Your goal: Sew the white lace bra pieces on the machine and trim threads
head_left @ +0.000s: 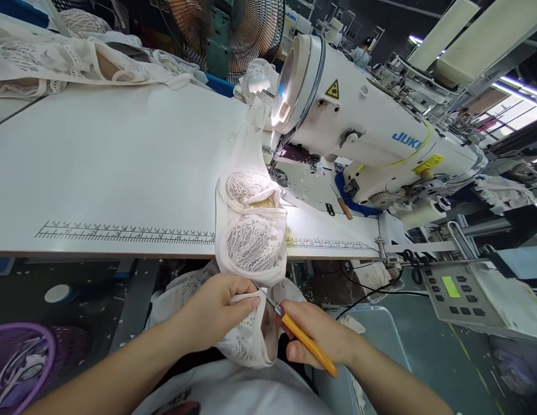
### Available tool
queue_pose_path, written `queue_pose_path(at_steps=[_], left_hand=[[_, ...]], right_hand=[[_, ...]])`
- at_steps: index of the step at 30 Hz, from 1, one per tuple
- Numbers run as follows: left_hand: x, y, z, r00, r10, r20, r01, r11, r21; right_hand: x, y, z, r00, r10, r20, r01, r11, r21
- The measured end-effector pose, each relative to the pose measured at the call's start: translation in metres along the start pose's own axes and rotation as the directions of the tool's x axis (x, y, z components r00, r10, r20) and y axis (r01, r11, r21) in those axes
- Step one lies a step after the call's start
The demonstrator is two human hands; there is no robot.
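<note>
A white lace bra [255, 245] runs from the sewing machine's needle area across the table and hangs over the front edge. Below that edge, my left hand [216, 314] is closed, pinching a white band of the lace piece between thumb and forefinger. My right hand [315, 331] is wrapped around an orange-handled seam ripper [309, 344]. Its slim metal tip points up and left, meeting the white fabric beside my left fingertips. Another lace cup [246, 343] hangs beneath my hands, close to my lap. The exact contact of tip and fabric is too small to make out.
A white sewing machine [355, 115] stands at the right on the white table [121, 161]. More lace bras [78, 60] lie at the back left, before a fan [227, 34]. A wooden-handled tool [344, 207] lies under the machine arm. A purple basket [52, 346] stands lower left.
</note>
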State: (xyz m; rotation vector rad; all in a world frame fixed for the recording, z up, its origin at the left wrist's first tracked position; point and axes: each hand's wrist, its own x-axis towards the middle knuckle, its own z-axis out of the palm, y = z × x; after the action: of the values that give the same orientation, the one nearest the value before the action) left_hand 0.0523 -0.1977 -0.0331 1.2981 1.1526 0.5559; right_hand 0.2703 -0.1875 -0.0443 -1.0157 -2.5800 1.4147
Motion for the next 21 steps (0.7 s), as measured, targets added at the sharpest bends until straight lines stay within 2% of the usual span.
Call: queue_pose_path(at_steps=[4, 8, 21], left_hand=[[0.0001, 0.005, -0.0031, 1.0, 0.001, -0.004, -0.001, 0.997, 0.083], [-0.0011, 0.0078, -0.0056, 1.0, -0.014, 0.024, 0.011, 0.996, 0.088], [0.0023, 0.0052, -0.0052, 0.995, -0.077, 0.065, 0.083, 0.992, -0.098]], right_hand=[[0.0002, -0.0024, -0.0032, 1.0, -0.013, -0.012, 0.012, 0.999, -0.041], [-0.0007, -0.0047, -0.006, 1.0, -0.014, 0.001, 0.014, 0.999, -0.046], [-0.0008, -0.003, -0.0002, 0.999, 0.019, -0.041, -0.02, 1.0, -0.006]])
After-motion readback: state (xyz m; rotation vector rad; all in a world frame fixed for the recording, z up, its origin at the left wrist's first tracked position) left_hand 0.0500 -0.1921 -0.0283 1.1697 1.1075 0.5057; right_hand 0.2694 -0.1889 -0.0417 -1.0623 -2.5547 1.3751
